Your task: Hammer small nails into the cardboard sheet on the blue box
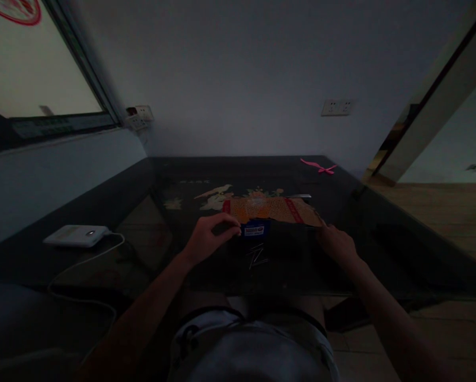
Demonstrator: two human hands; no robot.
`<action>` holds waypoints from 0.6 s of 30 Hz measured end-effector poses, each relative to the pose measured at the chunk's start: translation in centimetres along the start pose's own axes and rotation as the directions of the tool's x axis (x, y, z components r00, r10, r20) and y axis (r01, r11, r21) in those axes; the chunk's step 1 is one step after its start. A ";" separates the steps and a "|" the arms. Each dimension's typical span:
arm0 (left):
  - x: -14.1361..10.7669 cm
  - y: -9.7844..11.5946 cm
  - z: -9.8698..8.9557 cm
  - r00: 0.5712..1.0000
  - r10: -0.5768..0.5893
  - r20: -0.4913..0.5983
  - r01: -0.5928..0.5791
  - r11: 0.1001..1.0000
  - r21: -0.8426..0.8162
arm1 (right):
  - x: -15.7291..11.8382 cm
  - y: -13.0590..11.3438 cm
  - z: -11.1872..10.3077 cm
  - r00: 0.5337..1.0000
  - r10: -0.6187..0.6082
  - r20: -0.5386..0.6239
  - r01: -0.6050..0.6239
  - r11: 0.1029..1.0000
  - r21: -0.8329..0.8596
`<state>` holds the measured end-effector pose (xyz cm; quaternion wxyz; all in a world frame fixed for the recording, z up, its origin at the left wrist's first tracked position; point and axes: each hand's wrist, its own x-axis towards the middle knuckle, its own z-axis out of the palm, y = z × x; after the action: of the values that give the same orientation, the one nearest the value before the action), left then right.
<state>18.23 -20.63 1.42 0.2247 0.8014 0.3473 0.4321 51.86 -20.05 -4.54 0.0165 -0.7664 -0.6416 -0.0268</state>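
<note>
Broadly, the dark glossy bench point(293, 278) gives a good flat base, though its shine and the dim light make edges hard to read, so slow fingers suit this work. Across its middle is the gold-and-red patterned sheet point(275, 209), spread between the two hands, its near edge uneven; whether it lies flat or is slightly raised is hard to tell.

The left hand point(208, 233) curls thumb and forefinger toward each other at the sheet's near left part; I cannot tell whether they pinch anything. The right hand point(337, 241) has its fingers at the right end of the sheet (too dark there to say how firmly, or whether it grips at all). A light, even hold at both ends would probably serve best, since thin material like this seems likely to crease or tear under a hard pull.

The white power bank point(77, 235), off to the left, has a cable best left clear of the left forearm. Just beside the left fingertips, the blue label point(254, 229) deserves gentle handling. Smallest, the thin silvery sticks point(257, 255) lie loose near the front edge; low-sweeping wrists could scatter them.
</note>
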 end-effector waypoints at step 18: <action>6.4 -8.5 2.8 0.953 0.001 -0.302 -0.015 0.999 -0.044 | 3.9 3.8 2.2 0.995 -0.098 0.013 0.087 0.930 0.357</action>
<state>19.99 -10.43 -2.25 0.1855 0.7219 0.3644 0.5583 56.38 -16.73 -6.42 0.1438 -0.7201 -0.6713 0.1008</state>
